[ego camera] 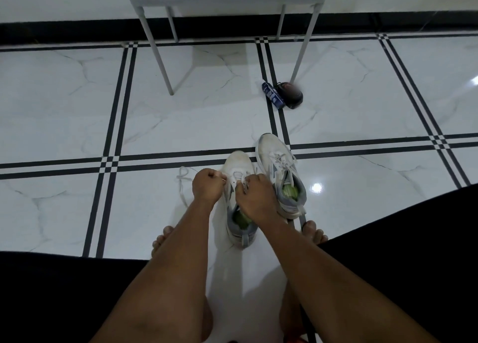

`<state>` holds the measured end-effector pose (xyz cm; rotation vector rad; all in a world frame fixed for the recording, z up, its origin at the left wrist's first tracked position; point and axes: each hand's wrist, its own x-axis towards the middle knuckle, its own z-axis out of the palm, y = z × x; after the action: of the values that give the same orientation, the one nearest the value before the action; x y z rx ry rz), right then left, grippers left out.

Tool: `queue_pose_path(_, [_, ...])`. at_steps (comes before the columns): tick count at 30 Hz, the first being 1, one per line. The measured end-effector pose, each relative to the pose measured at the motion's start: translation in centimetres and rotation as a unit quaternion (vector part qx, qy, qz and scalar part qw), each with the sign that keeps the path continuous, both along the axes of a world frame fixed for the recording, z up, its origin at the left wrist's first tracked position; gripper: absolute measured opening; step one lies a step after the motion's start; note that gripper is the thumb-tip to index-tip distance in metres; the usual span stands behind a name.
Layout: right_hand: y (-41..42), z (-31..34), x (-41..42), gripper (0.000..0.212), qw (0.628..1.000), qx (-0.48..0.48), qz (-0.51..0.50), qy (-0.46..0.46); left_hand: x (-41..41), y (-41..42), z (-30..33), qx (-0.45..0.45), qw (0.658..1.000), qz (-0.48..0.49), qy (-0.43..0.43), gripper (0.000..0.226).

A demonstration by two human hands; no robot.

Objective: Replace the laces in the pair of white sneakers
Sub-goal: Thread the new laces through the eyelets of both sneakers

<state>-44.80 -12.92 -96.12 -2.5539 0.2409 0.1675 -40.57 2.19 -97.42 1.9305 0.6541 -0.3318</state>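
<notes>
Both our hands pinch the flat white lace (182, 184) — left hand (208, 184), right hand (254, 195) — over the near white mesh sneaker (236, 166), toe pointing away, slightly left.

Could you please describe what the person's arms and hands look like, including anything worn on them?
Both forearms are bare: no sleeves, gloves, watch or bracelets show. The left hand and right hand carry no visible rings, though the fingers are mostly hidden. Black clothing covers the legs at the frame's lower edges.

left grip (208, 186) fisted, right grip (254, 194) curled (pinching)
</notes>
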Motion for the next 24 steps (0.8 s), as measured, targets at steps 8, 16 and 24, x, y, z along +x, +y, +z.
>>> queue_pose_path(8, [0.2,-0.5,-0.4,0.050,0.997,-0.062,0.037,0.014,0.8,0.5,1.8,-0.027,0.981,0.180,-0.062,0.017])
queue_pose_path(16, [0.5,0.4,1.5,0.059,0.992,0.074,-0.082,0.068,-1.3,0.1,0.4,0.116,0.991,0.059,-0.014,0.031])
queue_pose_path(24, [-1.2,0.8,4.2,0.031,0.989,0.115,-0.073,0.052,-4.0,-2.0,-1.2,0.074,0.997,-0.007,-0.006,0.051])
